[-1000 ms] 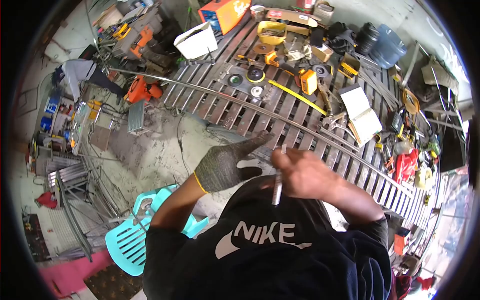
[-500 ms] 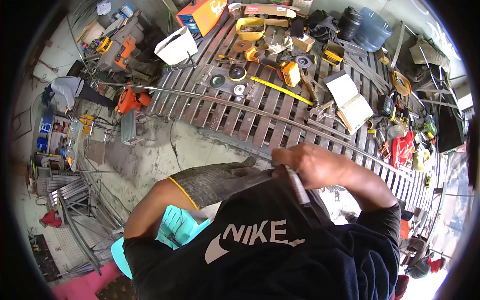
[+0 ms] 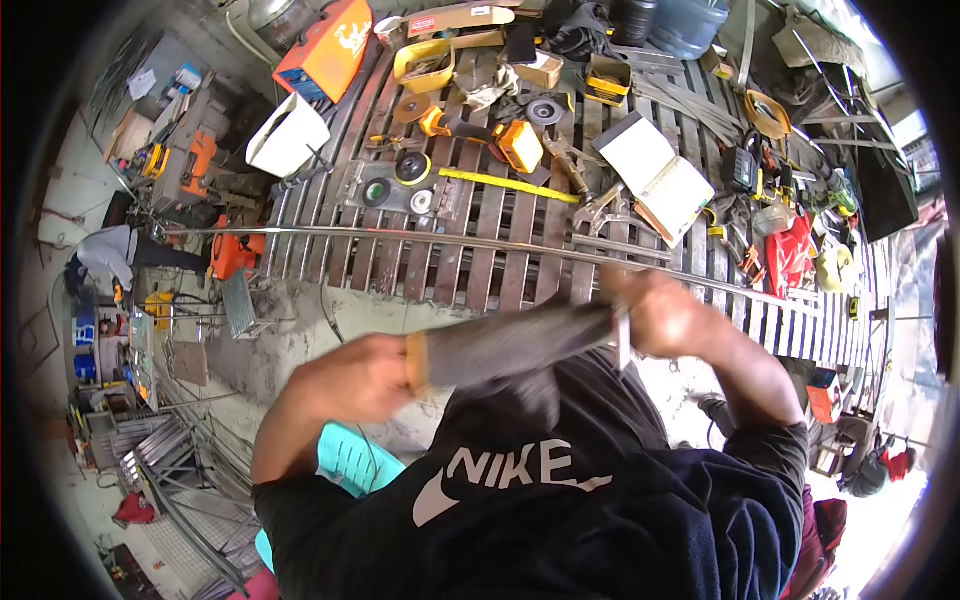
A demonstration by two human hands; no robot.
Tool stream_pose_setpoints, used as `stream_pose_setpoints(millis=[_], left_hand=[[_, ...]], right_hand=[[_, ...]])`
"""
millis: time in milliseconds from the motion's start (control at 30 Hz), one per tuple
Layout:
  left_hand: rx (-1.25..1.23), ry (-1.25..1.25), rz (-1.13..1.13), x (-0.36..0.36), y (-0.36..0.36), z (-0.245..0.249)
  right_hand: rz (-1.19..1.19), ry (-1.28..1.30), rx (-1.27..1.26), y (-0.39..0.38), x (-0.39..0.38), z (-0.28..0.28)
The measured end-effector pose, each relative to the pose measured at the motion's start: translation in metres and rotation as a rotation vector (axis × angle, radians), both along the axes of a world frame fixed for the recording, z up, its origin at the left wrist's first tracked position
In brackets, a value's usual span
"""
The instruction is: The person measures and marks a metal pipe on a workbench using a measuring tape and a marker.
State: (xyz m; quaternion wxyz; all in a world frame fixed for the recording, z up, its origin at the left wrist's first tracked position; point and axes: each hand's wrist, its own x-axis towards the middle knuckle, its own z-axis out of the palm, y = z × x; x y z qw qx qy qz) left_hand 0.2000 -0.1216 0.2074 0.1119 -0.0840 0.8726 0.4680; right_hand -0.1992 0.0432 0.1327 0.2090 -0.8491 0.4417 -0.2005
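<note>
A grey knit work glove with a yellow cuff is stretched across the front of my black shirt. At its far end my right hand is closed on the finger part. A narrow white strip shows below that hand's fingers. My bare left hand is at the yellow cuff, its fingers hidden at the glove's opening and blurred by motion. A blurred grey flap of the glove hangs over the shirt.
Ahead is a slatted metal workbench with a long metal tube across it. On it lie a cordless grinder, a yellow ruler and an open notebook. At far left, a person bends over.
The glove was on my left hand and wrist; now the hand is bare, back at the cuff. My right hand has moved slightly up and right, and the view has shifted.
</note>
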Motion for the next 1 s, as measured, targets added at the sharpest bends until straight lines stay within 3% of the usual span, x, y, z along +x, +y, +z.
stream_pose_setpoints(millis=[33,67,100,133,167,200,233,333,433,500,600,633,767,900,1000], left_hand=[[0.031,0.151,0.156,-0.012,-0.008,0.017],[0.115,0.141,0.166,-0.013,-0.035,0.009],[-0.032,0.097,0.226,-0.021,-0.059,-0.009],[-0.023,0.047,0.473,-0.04,-0.076,-0.041],[-0.282,0.165,0.534,-0.068,-0.094,-0.074],[-0.376,0.259,0.613,-0.098,-0.112,-0.113],[-0.525,0.267,0.634,-0.126,-0.122,-0.143],[-0.855,-0.011,0.462,-0.192,-0.159,-0.257],[-1.064,-0.089,0.439,-0.228,-0.161,-0.317],[-1.051,-0.212,0.389,-0.241,-0.162,-0.329],[-1.147,-0.13,0.241,-0.24,-0.175,-0.344],[-1.134,-0.141,0.185,-0.239,-0.182,-0.342],[-1.248,-0.069,0.035,-0.239,-0.193,-0.314],[-1.179,-0.237,0.152,-0.23,-0.179,-0.274],[-1.044,-0.385,0.401,-0.222,-0.146,-0.244]], right_hand=[[-0.224,-0.08,0.076,0.001,-0.021,0.009],[-0.443,-0.14,0.054,0.0,-0.043,-0.004],[-0.708,0.014,0.28,-0.006,-0.059,0.008],[-0.822,0.029,0.273,-0.017,-0.076,0.001],[-0.876,0.058,0.173,-0.03,-0.098,-0.023],[-0.944,0.022,0.065,-0.045,-0.113,-0.042],[-0.955,0.027,-0.043,-0.063,-0.132,-0.059],[-1.219,0.043,0.014,-0.111,-0.157,-0.05],[-1.353,0.067,-0.055,-0.135,-0.186,-0.046],[-1.384,0.12,-0.034,-0.141,-0.218,-0.068],[-1.35,0.2,0.225,-0.125,-0.255,-0.11],[-1.281,0.398,0.298,-0.115,-0.262,-0.129],[-1.291,0.302,0.309,-0.06,-0.266,-0.157],[-1.331,0.044,0.362,0.004,-0.261,-0.151],[-1.255,-0.051,0.343,0.051,-0.26,-0.154]])
